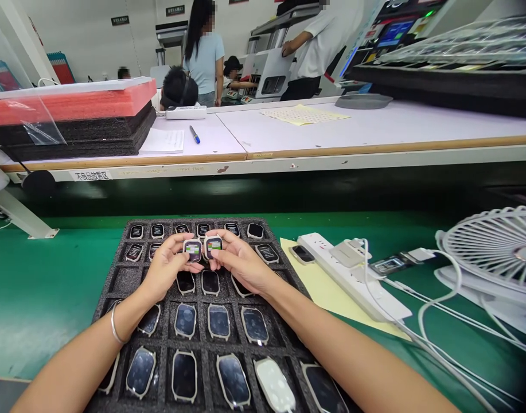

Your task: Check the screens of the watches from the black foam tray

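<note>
Head cam, looking down: the left hand (170, 268) and right hand (241, 261) both have a closed fingertip grip, each pinching a smart watch by its edges. The left watch (193, 250) and right watch (213, 246) sit side by side between the grips, nearly touching, screens up and long axes roughly upright. Each screen shows a green bar, but the text is too small to read, I think. Right below the grips is a black foam tray (166, 344) of watches. Off past the right grip are a white power strip (353, 275) and desk fan (495, 252). Far ahead, a label (90, 175) reads 不良品放置区.
</note>
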Available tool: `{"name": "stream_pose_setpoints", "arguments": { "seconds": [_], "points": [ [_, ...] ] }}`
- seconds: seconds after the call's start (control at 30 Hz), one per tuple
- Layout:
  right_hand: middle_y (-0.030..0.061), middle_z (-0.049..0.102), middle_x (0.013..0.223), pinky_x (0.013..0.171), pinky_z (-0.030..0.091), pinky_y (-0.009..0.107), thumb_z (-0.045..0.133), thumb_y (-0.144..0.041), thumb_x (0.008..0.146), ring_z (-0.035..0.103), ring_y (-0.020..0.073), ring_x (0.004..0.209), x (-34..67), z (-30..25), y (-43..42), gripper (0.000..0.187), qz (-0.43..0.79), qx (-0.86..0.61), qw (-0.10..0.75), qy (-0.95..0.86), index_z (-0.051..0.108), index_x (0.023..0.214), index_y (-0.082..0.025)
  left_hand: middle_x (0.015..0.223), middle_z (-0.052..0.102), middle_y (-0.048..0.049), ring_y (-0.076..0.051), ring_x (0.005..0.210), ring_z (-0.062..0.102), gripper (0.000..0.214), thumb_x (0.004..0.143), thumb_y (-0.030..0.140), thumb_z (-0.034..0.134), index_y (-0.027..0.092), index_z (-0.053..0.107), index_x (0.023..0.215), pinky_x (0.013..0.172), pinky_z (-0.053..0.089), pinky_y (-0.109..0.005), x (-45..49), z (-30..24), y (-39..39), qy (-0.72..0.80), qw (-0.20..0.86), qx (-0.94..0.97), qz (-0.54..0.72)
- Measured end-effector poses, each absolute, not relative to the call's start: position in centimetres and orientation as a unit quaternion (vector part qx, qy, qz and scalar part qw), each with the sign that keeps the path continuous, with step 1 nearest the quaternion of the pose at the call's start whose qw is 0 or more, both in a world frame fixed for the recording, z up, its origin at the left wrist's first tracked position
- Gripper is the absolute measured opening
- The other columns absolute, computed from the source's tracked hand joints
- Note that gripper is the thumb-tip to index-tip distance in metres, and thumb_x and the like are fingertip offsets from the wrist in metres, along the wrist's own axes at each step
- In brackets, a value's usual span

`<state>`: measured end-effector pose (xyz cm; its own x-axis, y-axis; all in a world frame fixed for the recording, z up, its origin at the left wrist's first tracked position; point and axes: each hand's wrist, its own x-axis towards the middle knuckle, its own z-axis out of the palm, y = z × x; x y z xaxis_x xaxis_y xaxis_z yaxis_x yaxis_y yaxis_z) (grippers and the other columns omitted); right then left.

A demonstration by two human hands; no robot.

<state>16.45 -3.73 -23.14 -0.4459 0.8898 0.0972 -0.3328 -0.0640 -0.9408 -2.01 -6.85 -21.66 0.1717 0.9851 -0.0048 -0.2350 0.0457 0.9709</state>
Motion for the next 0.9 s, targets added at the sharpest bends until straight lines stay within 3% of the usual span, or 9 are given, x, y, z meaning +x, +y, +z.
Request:
{"name": "stream_pose_setpoints", "arguments": {
  "seconds": [0.33,0.57,0.7,0.9],
  "points": [
    [-0.0011,0.06,0.083,0.056,0.043,0.026,0.076,-0.031,0.078,0.054,0.0111,0.058,16.4,-23.3,-3.8,0.035,0.677,-0.277,0.453,-0.51,0.059,0.106,-0.021,0.097,0.064,-0.0059,-0.021,0.067,0.071,0.045,0.075,0.033,0.07,0.017,0.054,0.114,0.065,0.06,-0.03,-1.8,-21.6,-6.9,0.405,0.601,0.474,0.5],
    [-0.0009,0.06,0.087,0.06,0.045,0.028,0.071,-0.019,0.073,0.058,0.0123,0.061,16.6,-23.3,-3.8,0.039,0.672,-0.271,0.452,-0.521,0.058,0.11,-0.022,0.111,0.064,-0.0089,-0.019,0.069,0.07,0.045,0.074,0.03,0.066,0.017,0.055,0.116,0.067,0.06,-0.03,-2.1,-21.6,-6.9,0.4,0.608,0.468,0.5],
    [-0.0005,0.063,0.086,0.062,0.045,0.028,0.068,-0.016,0.07,0.06,0.0139,0.063,16.5,-23.2,-3.8,0.043,0.678,-0.274,0.448,-0.515,0.058,0.111,-0.022,0.106,0.065,-0.0072,-0.019,0.069,0.07,0.045,0.072,0.029,0.067,0.018,0.057,0.115,0.067,0.06,-0.029,-2.2,-21.6,-6.7,0.399,0.605,0.467,0.506],
    [0.0029,0.066,0.084,0.064,0.05,0.032,0.07,-0.037,0.081,0.065,0.0177,0.065,16.3,-20.8,-2.5,0.037,0.703,-0.249,0.451,-0.489,0.059,0.111,-0.02,0.091,0.068,-0.0063,-0.02,0.068,0.07,0.052,0.07,0.031,0.068,0.015,0.059,0.118,0.066,0.059,-0.029,-2.5,-19.6,-5.2,0.383,0.605,0.461,0.525]
  ]
}}
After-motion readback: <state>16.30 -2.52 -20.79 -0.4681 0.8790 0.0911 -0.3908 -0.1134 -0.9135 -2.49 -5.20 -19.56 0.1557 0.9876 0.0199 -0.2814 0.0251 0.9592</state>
